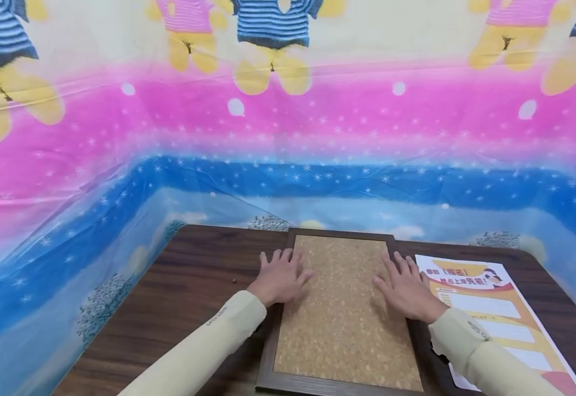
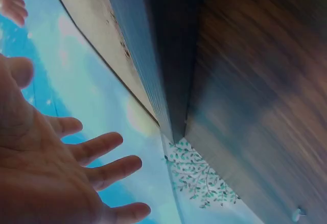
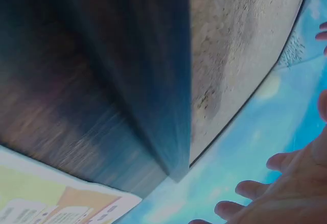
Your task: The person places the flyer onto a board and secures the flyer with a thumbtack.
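Observation:
A cork board in a dark brown wooden frame lies on the table, its long sides running away from me. My left hand is over its left long side, fingers straight and spread. Over the opposite side is my right hand, also with fingers spread. In the left wrist view the palm of the left hand faces the board and appears apart from the frame. The right wrist view likewise has the right hand apart from the frame. Neither hand holds anything.
A printed orange and white sheet lies right of the board, partly under the right forearm. The dark wood-grain table carries a tiny dark speck on the left. A patterned pink and blue cloth hangs around the table's back and sides.

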Action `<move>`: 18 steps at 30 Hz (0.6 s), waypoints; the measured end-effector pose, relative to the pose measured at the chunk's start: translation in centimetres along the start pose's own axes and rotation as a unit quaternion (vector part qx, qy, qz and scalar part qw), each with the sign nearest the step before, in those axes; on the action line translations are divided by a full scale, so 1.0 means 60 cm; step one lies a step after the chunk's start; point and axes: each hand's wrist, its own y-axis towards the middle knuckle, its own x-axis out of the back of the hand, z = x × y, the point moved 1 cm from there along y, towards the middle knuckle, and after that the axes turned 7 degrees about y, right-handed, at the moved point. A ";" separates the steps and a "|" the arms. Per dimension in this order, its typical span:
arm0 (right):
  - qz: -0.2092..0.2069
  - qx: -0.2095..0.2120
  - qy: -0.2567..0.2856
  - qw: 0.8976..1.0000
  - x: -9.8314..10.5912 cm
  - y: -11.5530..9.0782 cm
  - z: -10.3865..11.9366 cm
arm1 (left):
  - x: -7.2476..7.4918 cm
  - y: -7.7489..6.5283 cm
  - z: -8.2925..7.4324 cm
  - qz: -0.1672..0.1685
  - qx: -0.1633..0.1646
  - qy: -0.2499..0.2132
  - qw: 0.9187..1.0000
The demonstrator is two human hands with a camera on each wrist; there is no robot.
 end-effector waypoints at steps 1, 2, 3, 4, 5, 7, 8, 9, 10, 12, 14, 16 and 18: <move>-0.004 -0.002 -0.002 1.000 0.003 -0.005 -0.004 | 0.001 -0.003 0.004 -0.008 -0.004 0.004 1.000; -0.007 -0.004 -0.003 1.000 0.006 -0.010 -0.007 | 0.002 -0.005 0.009 -0.013 -0.006 0.015 1.000; -0.010 -0.008 -0.004 1.000 0.008 -0.015 -0.011 | 0.003 -0.009 0.013 -0.015 -0.007 0.024 1.000; -0.011 -0.013 -0.005 1.000 0.009 -0.020 -0.013 | 0.003 -0.015 0.019 -0.016 -0.009 0.029 0.999; -0.013 -0.016 -0.005 1.000 0.009 -0.025 -0.016 | 0.004 -0.020 0.024 -0.016 -0.010 0.035 0.999; -0.013 -0.023 -0.005 1.000 0.011 -0.035 -0.024 | 0.005 -0.030 0.035 -0.020 -0.013 0.044 0.999; -0.013 -0.026 -0.005 1.000 0.012 -0.040 -0.028 | 0.006 -0.034 0.040 -0.023 -0.014 0.050 0.998; -0.013 -0.028 -0.004 0.999 0.013 -0.043 -0.034 | 0.007 -0.037 0.044 -0.025 -0.014 0.053 0.998; -0.014 -0.030 -0.003 0.999 0.015 -0.047 -0.039 | 0.008 -0.040 0.048 -0.028 -0.014 0.055 0.998; -0.015 -0.033 -0.002 0.999 0.018 -0.052 -0.051 | 0.011 -0.044 0.057 -0.035 -0.012 0.058 0.998; -0.014 -0.037 0.004 0.999 0.022 -0.056 -0.061 | 0.014 -0.046 0.066 -0.036 -0.010 0.060 0.998; -0.014 -0.042 0.005 0.999 0.027 -0.061 -0.070 | 0.016 -0.048 0.076 -0.031 -0.009 0.060 0.998; -0.013 -0.048 0.001 0.999 0.032 -0.066 -0.076 | 0.019 -0.051 0.088 -0.027 -0.008 0.061 0.998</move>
